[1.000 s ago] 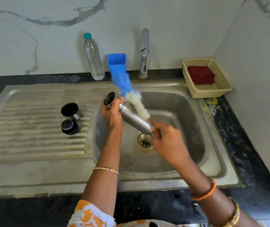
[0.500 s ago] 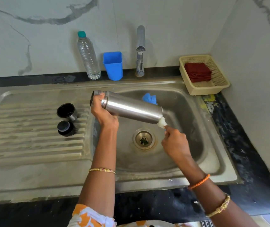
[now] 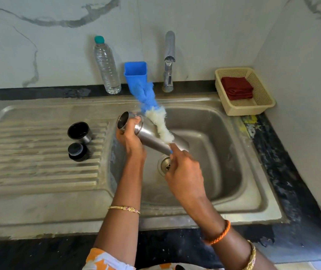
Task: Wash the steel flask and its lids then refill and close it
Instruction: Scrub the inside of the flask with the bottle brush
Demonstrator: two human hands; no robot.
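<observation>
My left hand [image 3: 130,136] grips the neck of the open steel flask [image 3: 152,136], which lies tilted over the sink basin [image 3: 214,152] with its mouth up to the left. My right hand [image 3: 183,172] holds the handle of a bottle brush [image 3: 155,115]. Its white and blue bristles lie across the outside of the flask and point up toward the back. Two lids stand on the draining board: a steel cup lid [image 3: 78,132] with a black inside, and a black stopper [image 3: 78,152] in front of it.
A tap [image 3: 169,61] rises behind the basin with no water running. A blue cup [image 3: 136,75] and a clear plastic bottle [image 3: 106,67] stand at the back wall. A cream basket [image 3: 261,106] with a red cloth [image 3: 236,88] sits right. The drain [image 3: 164,165] is under my hands.
Half a second ago the brush lay behind the flask, with only its ends showing. Now it is swung up across the flask's outside, and the flask is tilted steeper.
</observation>
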